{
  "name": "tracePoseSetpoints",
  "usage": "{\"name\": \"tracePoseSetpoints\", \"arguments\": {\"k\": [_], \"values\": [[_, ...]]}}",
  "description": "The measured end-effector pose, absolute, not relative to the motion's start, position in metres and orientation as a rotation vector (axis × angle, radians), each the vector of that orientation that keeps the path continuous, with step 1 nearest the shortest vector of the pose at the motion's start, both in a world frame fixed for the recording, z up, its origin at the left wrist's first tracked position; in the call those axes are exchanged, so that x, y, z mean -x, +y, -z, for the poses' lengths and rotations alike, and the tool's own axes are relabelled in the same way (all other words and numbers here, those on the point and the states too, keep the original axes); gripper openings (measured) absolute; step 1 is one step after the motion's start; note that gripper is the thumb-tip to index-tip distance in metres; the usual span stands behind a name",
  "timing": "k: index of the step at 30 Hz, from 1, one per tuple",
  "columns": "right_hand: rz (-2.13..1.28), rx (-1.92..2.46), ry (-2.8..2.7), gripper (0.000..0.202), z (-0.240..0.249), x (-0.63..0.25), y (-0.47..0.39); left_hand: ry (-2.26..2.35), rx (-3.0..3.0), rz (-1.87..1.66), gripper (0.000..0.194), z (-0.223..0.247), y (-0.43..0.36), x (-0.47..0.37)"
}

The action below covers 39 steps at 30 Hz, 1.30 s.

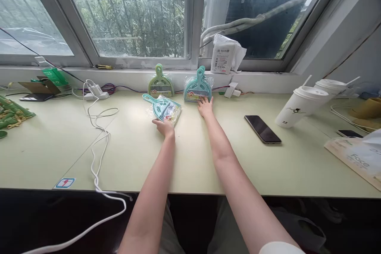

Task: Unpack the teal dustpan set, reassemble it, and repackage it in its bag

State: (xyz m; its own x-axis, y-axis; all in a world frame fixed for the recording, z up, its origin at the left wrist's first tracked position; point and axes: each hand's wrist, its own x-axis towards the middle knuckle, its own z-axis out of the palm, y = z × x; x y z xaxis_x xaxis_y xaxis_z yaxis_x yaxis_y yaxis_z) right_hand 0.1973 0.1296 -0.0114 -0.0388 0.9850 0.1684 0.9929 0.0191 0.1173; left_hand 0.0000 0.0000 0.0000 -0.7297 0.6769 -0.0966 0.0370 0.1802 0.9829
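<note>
Left hand (pixel 164 126) grips near end of wrapped teal dustpan set (pixel 163 108) lying flat, mid-bench (pixel 208 166) toward far edge. Right hand (pixel 205 107) flat, fingers spread, touching second teal set (pixel 198 87) propped upright against windowsill at far edge. Green set (pixel 160 83) just left of it. Phone (pixel 262 129) well right.

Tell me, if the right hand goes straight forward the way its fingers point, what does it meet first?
The right hand already reaches the teal dustpan set leaning on the window ledge; that comes first, though contact is unclear.
</note>
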Motion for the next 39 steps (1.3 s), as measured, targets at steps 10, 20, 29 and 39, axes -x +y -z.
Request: {"name": "tracePoseSetpoints", "arguments": {"k": [10,20,29,39], "values": [[0.301,2.02,-2.085,0.058,0.019,-0.2,0.139,1.926,-0.709,-1.569,0.016,-0.004,-0.001,-0.003],[0.504,1.773,-2.151,0.045,0.017,-0.198,0.13,1.973,-0.74,-1.52,0.016,0.0,0.001,-0.001],[0.559,1.778,-2.343,0.047,0.009,-0.187,0.145,1.968,-0.704,-1.51,0.017,-0.006,-0.002,-0.001],[0.373,1.952,-2.229,0.059,0.014,-0.191,0.162,1.963,-0.726,-1.528,0.016,-0.001,0.001,-0.001]]}}
